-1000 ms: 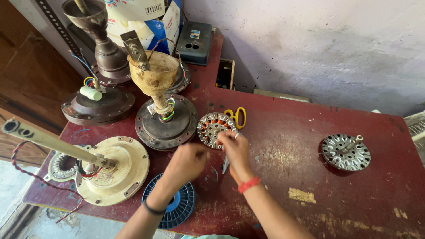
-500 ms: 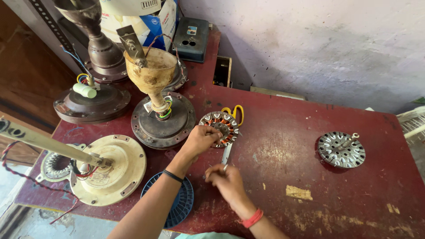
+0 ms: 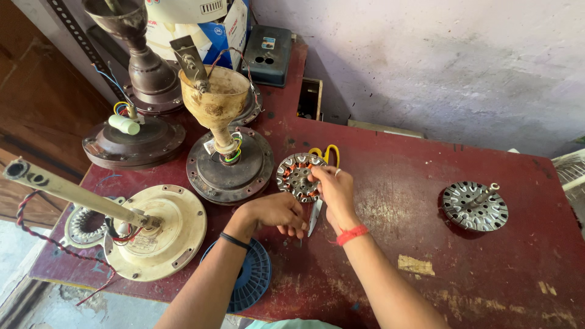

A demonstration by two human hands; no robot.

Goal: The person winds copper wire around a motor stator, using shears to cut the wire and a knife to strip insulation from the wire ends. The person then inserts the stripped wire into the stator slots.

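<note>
A round fan stator (image 3: 294, 176) with copper windings lies on the red table (image 3: 414, 183). My right hand (image 3: 335, 190), with a red thread at the wrist, grips the stator's right edge. Yellow-handled scissors (image 3: 326, 153) lie under that hand, the blades (image 3: 313, 220) pointing toward me. My left hand (image 3: 275, 213), with a black band at the wrist, hovers just left of the blades with its fingers curled and pinched. Nothing is visible in it.
A dark fan motor with a cream canopy (image 3: 224, 159) stands left of the stator. A brown motor (image 3: 134, 141) is behind it. A cream motor with a downrod (image 3: 159, 230) and a blue spool (image 3: 251, 279) sit at the near edge. A metal rotor (image 3: 475, 206) lies right.
My left hand has left the stator and drawn back toward me. My right hand has moved up from beside the scissors onto the stator's edge.
</note>
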